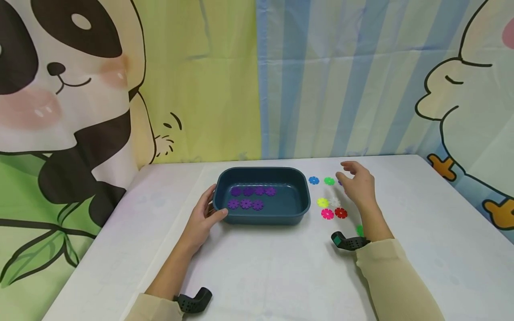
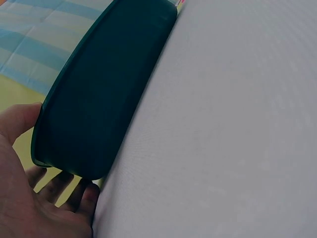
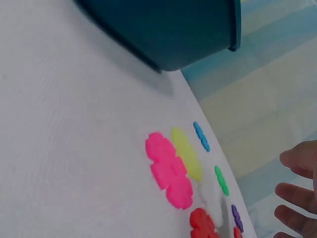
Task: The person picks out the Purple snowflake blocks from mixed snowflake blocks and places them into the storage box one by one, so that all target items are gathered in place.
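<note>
My left hand [image 1: 200,224] holds a dark teal plastic tub [image 1: 285,205] at its left end. In the left wrist view the thumb lies at the rim, with the other fingers about the end wall. Several purple flower-shaped discs [image 1: 246,203] lie in two rows inside. To the tub's right my right hand [image 1: 360,183] hovers over the table, its fingers loosely bent and apart with nothing between them. Close by its fingertips is a purple disc [image 3: 237,218], partly hidden by the hand in the head view.
Blue [image 1: 313,180], green [image 1: 329,181], yellow [image 1: 323,202], white [image 1: 334,202], pink [image 1: 327,214] and red [image 1: 341,212] discs lie on the white table [image 1: 257,267] right of the tub. Another green disc [image 1: 359,230] sits by the right wrist. A printed curtain [image 1: 341,80] hangs behind.
</note>
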Tool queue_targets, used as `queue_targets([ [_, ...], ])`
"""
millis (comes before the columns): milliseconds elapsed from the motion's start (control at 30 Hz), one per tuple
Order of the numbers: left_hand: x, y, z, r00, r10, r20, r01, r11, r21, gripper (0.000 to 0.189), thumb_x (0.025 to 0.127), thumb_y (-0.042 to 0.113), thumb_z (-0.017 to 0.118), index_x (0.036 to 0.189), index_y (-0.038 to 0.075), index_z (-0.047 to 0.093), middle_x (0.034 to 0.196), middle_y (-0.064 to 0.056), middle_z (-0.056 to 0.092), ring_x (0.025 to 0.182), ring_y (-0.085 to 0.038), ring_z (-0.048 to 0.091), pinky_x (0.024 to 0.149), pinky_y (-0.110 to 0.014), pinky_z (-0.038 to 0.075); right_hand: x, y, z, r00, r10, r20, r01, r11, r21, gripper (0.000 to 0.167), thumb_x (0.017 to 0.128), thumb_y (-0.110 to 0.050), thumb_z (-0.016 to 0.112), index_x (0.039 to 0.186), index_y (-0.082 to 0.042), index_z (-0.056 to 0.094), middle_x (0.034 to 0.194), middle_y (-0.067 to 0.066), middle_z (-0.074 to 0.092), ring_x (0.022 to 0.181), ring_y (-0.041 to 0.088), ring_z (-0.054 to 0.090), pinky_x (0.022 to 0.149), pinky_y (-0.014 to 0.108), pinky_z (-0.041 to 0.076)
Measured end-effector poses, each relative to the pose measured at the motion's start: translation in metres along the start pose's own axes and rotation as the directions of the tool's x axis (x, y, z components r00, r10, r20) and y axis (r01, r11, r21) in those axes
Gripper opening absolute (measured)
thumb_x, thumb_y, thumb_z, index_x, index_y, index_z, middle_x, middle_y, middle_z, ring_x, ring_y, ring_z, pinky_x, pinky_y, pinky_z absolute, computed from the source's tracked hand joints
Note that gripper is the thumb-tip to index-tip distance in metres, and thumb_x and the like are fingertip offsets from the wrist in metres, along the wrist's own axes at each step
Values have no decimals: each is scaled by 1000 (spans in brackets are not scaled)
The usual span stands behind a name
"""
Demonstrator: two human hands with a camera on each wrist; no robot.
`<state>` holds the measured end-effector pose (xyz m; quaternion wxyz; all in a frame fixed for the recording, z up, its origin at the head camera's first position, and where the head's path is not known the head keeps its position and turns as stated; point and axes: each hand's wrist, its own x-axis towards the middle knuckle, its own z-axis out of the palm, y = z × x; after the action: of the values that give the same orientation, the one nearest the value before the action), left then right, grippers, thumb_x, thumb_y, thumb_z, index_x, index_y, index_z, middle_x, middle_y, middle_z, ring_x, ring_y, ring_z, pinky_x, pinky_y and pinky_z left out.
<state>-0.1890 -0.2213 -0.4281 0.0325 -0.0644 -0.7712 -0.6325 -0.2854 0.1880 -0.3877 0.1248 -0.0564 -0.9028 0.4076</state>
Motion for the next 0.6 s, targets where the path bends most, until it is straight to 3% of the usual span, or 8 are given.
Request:
queue_targets([
  [233,0,-1,0,1000,2,2,-2,1000,-12,80,98,16,67,165,19,24,166,-13,35,148,-35,42,102,-8,37,2,9,3,997,58,47,-54,995,-83,50,103,-20,59,149,-5,52,150,26,52,140,48,44,112,60,43],
  [400,1,-2,0,1000,-4,-2,4,1000,-6,80,97,16,67,165,21,25,166,-12,35,149,-34,41,101,-7,37,4,19,7,992,101,76,-86,981,-176,55,101,-19,58,152,-3,47,150,30,47,140,51,41,113,64,40],
  [600,1,-3,-1,1000,-12,-3,12,1000,-3,80,97,16,67,165,21,25,166,-11,35,148,-33,42,101,-7,37,6,32,12,995,51,80,-21,942,-335,57,101,-22,58,149,6,48,146,35,45,133,53,41,112,63,40],
])
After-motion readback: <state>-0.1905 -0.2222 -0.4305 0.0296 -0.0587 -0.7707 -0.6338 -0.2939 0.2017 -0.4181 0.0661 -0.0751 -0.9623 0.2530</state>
